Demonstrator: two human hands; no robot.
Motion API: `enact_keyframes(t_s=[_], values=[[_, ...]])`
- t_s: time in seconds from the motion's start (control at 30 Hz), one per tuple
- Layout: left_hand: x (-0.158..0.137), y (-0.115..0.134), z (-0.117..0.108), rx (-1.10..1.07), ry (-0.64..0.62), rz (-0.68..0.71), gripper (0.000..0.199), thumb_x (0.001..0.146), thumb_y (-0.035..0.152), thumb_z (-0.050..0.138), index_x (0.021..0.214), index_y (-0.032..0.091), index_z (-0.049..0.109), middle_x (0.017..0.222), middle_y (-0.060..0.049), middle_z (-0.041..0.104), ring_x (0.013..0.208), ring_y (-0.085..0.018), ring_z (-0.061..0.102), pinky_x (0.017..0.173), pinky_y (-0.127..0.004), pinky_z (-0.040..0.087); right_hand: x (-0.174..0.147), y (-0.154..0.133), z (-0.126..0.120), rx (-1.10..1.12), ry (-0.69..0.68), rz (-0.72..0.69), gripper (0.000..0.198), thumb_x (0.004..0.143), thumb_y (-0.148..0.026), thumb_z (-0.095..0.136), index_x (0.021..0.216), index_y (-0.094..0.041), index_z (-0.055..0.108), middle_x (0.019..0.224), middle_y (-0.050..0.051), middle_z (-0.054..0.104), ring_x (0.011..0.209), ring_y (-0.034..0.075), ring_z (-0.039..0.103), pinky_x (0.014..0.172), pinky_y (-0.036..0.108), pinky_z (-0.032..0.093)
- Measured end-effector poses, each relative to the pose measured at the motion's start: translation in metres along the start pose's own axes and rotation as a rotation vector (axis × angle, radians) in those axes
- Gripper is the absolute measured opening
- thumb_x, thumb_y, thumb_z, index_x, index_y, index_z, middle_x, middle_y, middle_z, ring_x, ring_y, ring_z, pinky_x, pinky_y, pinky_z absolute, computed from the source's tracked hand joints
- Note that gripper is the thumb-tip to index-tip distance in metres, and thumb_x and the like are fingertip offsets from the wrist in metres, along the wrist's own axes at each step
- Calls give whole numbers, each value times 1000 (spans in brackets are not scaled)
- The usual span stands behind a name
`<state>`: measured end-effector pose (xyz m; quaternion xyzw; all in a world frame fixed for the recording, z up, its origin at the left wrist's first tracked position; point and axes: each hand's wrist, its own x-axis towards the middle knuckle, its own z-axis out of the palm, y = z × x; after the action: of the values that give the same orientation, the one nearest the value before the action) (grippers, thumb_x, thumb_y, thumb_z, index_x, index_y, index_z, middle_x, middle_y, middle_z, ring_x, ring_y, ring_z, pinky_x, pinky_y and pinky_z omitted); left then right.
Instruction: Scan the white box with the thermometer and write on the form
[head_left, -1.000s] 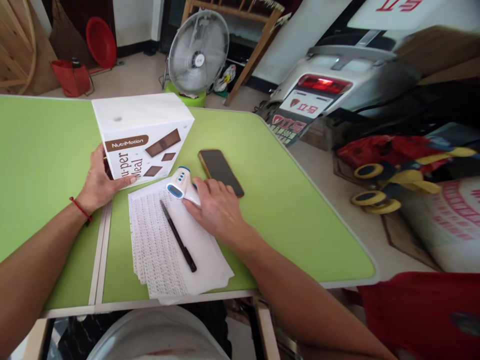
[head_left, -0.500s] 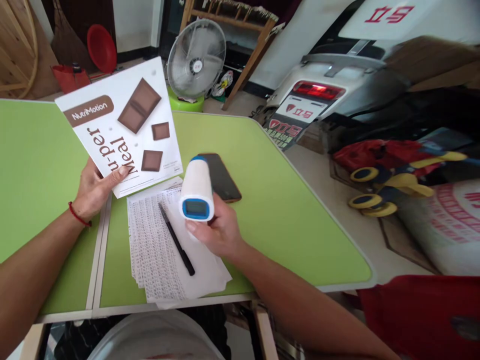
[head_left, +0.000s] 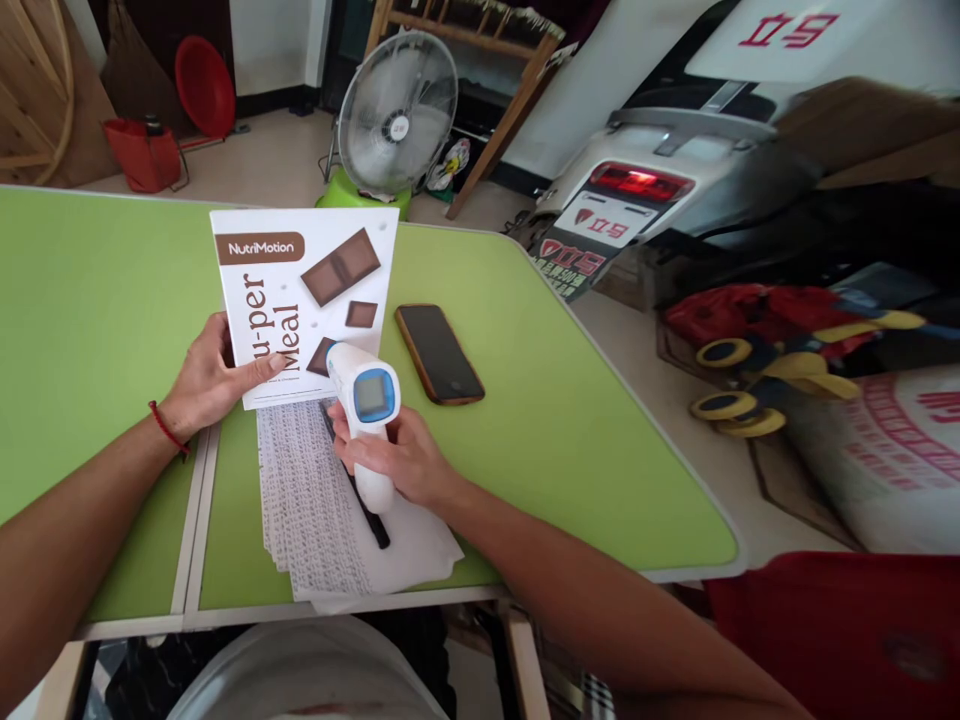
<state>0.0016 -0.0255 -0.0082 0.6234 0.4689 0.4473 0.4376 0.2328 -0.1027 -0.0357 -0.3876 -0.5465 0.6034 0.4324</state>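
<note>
My left hand (head_left: 217, 375) grips the lower left edge of a white NutriMotion box (head_left: 330, 265), thumb across its front, which is printed with brown chocolate squares. The box stands nearly upright above the table. In my right hand (head_left: 405, 455) is a white and blue infrared thermometer (head_left: 373, 395), held by its handle with the small screen facing me. Its front end overlaps the box's lower right corner; whether they touch I cannot tell. Below lie handwritten paper sheets (head_left: 300, 500) and a black pen (head_left: 377, 528), partly hidden by the thermometer. A smartphone (head_left: 440, 355) rests to the right.
The green table (head_left: 570, 450) has a pale edge and a seam at left. Beyond it stand a fan (head_left: 397, 125) on a green stool, a red basin (head_left: 204, 88) and a white scooter (head_left: 667, 150). A red chair (head_left: 840, 630) is at the lower right.
The box has moved right and down and turned more upright. My right hand has shifted left and tilted the thermometer, bringing its handle into view. The whole phone now shows.
</note>
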Motion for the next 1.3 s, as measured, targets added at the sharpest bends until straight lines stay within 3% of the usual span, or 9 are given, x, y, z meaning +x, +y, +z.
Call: enact_keyframes(t_s=[0.43, 0.8, 1.3], values=[[1, 2, 1, -2, -17, 53, 65, 65, 61, 89, 107, 18, 62, 114, -13, 71, 106, -35, 68, 91, -54, 55, 2, -3, 9, 94, 51, 53, 24, 73, -38, 79, 80, -21, 64, 67, -4, 56, 59, 11, 51, 58, 29, 41], [2, 5, 0, 27, -48, 32, 71, 65, 66, 87, 110, 18, 60, 122, -15, 69, 111, -37, 65, 97, -57, 52, 2, -5, 9, 48, 56, 66, 24, 74, -39, 77, 76, -21, 61, 69, -3, 61, 58, 11, 54, 59, 30, 43], [1, 7, -1, 30, -40, 62, 63, 66, 63, 88, 106, 21, 63, 113, -12, 72, 108, -37, 67, 95, -58, 54, 2, -9, 8, 40, 36, 68, 27, 74, -41, 79, 76, -22, 60, 63, -5, 61, 56, 11, 52, 57, 29, 44]])
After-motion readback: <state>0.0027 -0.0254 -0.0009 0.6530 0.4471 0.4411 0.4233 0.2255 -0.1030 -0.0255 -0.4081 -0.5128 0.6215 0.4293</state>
